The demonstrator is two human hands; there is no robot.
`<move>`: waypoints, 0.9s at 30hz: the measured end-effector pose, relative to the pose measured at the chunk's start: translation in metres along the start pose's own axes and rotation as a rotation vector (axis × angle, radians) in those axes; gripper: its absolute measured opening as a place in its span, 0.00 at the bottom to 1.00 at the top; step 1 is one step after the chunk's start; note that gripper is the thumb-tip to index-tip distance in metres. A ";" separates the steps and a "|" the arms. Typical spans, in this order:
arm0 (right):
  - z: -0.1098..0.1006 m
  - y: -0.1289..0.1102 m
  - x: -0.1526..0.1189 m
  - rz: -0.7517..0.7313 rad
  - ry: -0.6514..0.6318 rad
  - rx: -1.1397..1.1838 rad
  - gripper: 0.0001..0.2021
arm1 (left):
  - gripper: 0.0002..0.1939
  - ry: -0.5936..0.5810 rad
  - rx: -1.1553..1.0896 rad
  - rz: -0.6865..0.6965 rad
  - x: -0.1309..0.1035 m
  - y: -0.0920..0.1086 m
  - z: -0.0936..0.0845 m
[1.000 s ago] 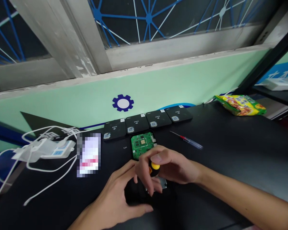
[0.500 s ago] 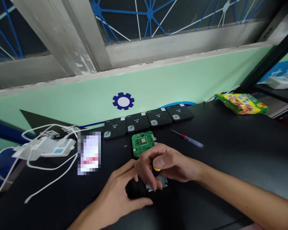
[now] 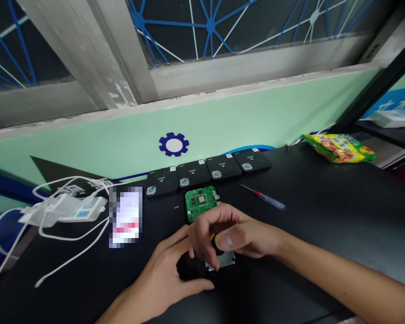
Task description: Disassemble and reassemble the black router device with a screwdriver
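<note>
My right hand [image 3: 226,234] is closed round a small yellow and black tool handle [image 3: 216,245], thumb and fingers pinching it above a silver metal plate [image 3: 224,260]. The tool's tip is hidden. My left hand [image 3: 175,261] curves round the left side of a black casing [image 3: 191,267] that lies under the plate, thumb at its near edge and fingertips partly behind my right hand. Just beyond both hands lies a green circuit board [image 3: 200,200] in a black shell. Several tiny screws [image 3: 176,207] rest left of the board.
Several flat black boxes [image 3: 193,173] line the wall side of the black table [image 3: 324,211]. A clear-handled screwdriver [image 3: 270,200] lies right of the board, a snack bag [image 3: 344,148] further back. A blurred phone [image 3: 126,218], a power strip [image 3: 84,210] and white cables are at left.
The fingers of my right hand have shifted and turned slightly round the tool handle, covering more of its yellow part. My left hand stays in place.
</note>
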State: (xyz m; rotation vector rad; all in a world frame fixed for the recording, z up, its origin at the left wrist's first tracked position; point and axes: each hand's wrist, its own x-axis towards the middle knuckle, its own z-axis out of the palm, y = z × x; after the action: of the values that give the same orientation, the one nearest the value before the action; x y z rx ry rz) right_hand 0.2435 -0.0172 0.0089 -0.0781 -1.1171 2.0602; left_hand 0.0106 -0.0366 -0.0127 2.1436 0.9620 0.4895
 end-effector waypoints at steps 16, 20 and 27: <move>-0.001 0.001 -0.001 0.017 0.015 -0.029 0.13 | 0.22 -0.013 0.010 -0.095 0.000 0.008 -0.004; -0.002 0.004 0.000 0.017 -0.012 0.006 0.12 | 0.21 -0.014 0.023 -0.100 0.002 0.010 -0.006; 0.002 0.000 0.001 0.053 -0.086 0.057 0.13 | 0.25 -0.024 -0.019 -0.088 0.002 0.011 -0.005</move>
State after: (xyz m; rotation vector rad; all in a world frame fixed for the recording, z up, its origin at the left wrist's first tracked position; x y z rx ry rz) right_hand 0.2424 -0.0181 0.0106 0.0086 -1.1179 2.1591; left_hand 0.0141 -0.0378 -0.0015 2.0757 1.0295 0.4277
